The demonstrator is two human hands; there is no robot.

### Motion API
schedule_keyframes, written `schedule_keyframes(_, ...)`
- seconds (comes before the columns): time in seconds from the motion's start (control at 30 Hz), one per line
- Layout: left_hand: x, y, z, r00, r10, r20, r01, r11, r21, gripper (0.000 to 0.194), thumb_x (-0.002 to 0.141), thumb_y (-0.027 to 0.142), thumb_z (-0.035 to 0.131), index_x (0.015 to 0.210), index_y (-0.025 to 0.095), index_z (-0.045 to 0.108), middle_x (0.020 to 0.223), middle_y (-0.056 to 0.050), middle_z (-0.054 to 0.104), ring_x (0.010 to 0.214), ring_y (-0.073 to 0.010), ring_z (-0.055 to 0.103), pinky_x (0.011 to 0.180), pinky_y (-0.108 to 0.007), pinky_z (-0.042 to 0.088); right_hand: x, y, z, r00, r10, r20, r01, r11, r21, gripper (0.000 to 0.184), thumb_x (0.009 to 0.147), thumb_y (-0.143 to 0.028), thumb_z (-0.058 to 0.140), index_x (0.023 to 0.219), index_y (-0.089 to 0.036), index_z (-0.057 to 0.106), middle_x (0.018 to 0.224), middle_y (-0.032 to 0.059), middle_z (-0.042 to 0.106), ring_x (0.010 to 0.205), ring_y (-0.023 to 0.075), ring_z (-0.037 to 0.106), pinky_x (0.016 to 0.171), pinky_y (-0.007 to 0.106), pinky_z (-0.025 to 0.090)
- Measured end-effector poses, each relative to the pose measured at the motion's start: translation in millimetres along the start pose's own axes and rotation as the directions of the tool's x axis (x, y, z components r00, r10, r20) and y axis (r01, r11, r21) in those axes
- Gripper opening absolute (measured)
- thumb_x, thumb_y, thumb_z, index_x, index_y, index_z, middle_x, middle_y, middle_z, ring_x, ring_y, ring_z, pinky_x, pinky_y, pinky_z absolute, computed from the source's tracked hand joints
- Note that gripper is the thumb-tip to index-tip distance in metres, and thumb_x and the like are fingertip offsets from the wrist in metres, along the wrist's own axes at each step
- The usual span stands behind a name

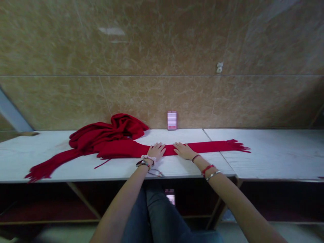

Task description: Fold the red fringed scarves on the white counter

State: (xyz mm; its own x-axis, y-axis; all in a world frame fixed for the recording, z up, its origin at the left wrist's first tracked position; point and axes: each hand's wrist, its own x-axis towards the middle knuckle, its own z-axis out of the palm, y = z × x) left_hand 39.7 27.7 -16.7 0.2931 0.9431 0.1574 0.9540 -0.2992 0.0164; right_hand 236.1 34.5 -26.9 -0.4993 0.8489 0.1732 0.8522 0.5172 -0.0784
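Beneath both hands (156, 152), red scarf (210, 147) partly hidden, pile folds unclear.

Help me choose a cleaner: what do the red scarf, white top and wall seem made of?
Red scarf: soft matte cloth, perhaps wool or a blend, going by its folds and fringe.
White top: faintly grained board, probably laminate or painted wood.
Wall: glossy tan tile or stone, with marbled veins, straight joints and reflected light.
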Motion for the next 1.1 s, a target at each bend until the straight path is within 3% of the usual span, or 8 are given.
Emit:
schedule_keyframes(0.1, -3.3, -4.2, 12.2, 1.000, 0.014, 0.010, -0.014, 1.000, 0.001, 0.042, 0.090, 0.034, 0.031, 0.130, 0.025, 0.040, 0.139, -0.005, 0.035, 0.128, -0.0250, 0.029, 0.102, -0.045, 0.025, -7.5, 3.1, 4.6, 1.000, 0.020, 0.014, -0.020, 1.000, -0.012, 0.046, 0.091, -0.033, 0.026, 0.134, -0.020, 0.033, 0.140, 0.0082, 0.033, 0.128, 0.0235, 0.029, 0.100, 0.051, 0.025)
schedule_keyframes(0.2, -5.8, -9.1, 11.4, 1.000, 0.026, 0.000, -0.026, 1.000, -0.011, 0.042, 0.090, 0.032, 0.032, 0.130, 0.025, 0.039, 0.139, -0.005, 0.035, 0.128, -0.0242, 0.029, 0.103, -0.044, 0.025, -22.2, 27.1, 2.6, 0.997, 0.070, 0.020, -0.069, 0.996, -0.049, 0.047, 0.091, -0.032, 0.027, 0.135, -0.018, 0.032, 0.141, 0.0084, 0.031, 0.128, 0.0244, 0.028, 0.100, 0.051, 0.026)
schedule_keyframes(0.53, -3.1, -9.2, 10.7, 0.999, 0.035, -0.002, -0.035, 0.999, -0.011, 0.043, 0.088, 0.030, 0.031, 0.131, 0.024, 0.039, 0.139, -0.006, 0.036, 0.127, -0.0251, 0.032, 0.102, -0.045, 0.026, -104.7, 169.8, -10.5, 0.930, 0.368, 0.022, -0.361, 0.921, -0.143, 0.045, 0.089, -0.026, 0.026, 0.130, -0.015, 0.042, 0.140, 0.0146, 0.031, 0.129, 0.0262, 0.026, 0.098, 0.052, 0.026)
schedule_keyframes(0.7, -0.1, -11.8, 4.3, 0.996, 0.017, 0.082, -0.016, 1.000, -0.010, 0.047, 0.086, 0.024, 0.031, 0.132, 0.023, 0.037, 0.140, -0.006, 0.034, 0.129, -0.0255, 0.027, 0.102, -0.046, 0.025, -137.7, 209.5, -30.6, 0.859, 0.511, -0.027, -0.508, 0.847, -0.153, 0.046, 0.088, -0.023, 0.023, 0.127, -0.012, 0.045, 0.135, 0.0210, 0.037, 0.126, 0.0294, 0.032, 0.094, 0.053, 0.030)
schedule_keyframes(0.8, 7.3, -1.4, -5.3, 0.991, 0.044, 0.124, -0.045, 0.999, 0.011, 0.048, 0.083, 0.020, 0.037, 0.130, 0.022, 0.040, 0.140, -0.008, 0.032, 0.130, -0.0259, 0.025, 0.103, -0.047, 0.021, -128.3, 203.1, -36.5, 0.850, 0.519, -0.085, -0.526, 0.837, -0.153, 0.046, 0.088, -0.024, 0.025, 0.127, -0.011, 0.044, 0.136, 0.0221, 0.035, 0.127, 0.0309, 0.030, 0.097, 0.053, 0.027)
schedule_keyframes(0.87, 13.5, 15.4, -9.3, 0.992, 0.089, 0.091, -0.091, 0.996, 0.012, 0.046, 0.084, 0.022, 0.038, 0.130, 0.021, 0.041, 0.142, -0.009, 0.030, 0.131, -0.0255, 0.023, 0.104, -0.047, 0.021, -108.4, 182.6, -34.7, 0.868, 0.482, -0.118, -0.495, 0.857, -0.143, 0.047, 0.089, -0.026, 0.026, 0.131, -0.009, 0.037, 0.140, 0.0203, 0.027, 0.129, 0.0307, 0.024, 0.099, 0.052, 0.025)
schedule_keyframes(0.97, 21.2, 47.2, -4.0, 0.993, 0.120, 0.010, -0.120, 0.993, -0.017, 0.046, 0.089, 0.032, 0.033, 0.132, 0.018, 0.036, 0.143, -0.010, 0.026, 0.131, -0.0254, 0.021, 0.103, -0.045, 0.024, -70.6, 132.2, -24.1, 0.921, 0.375, -0.108, -0.386, 0.917, -0.105, 0.048, 0.090, -0.029, 0.025, 0.135, -0.012, 0.031, 0.143, 0.0135, 0.026, 0.130, 0.0240, 0.024, 0.100, 0.045, 0.029)
schedule_keyframes(1.1, 23.8, 70.6, 15.8, 0.991, 0.133, -0.023, -0.133, 0.991, -0.021, 0.044, 0.090, 0.035, 0.029, 0.131, 0.021, 0.038, 0.141, -0.007, 0.031, 0.129, -0.0243, 0.027, 0.102, -0.045, 0.026, -37.3, 65.5, -6.0, 0.988, 0.137, -0.070, -0.139, 0.990, -0.022, 0.048, 0.091, -0.033, 0.025, 0.134, -0.013, 0.034, 0.142, 0.0122, 0.029, 0.130, 0.0237, 0.024, 0.101, 0.047, 0.026)
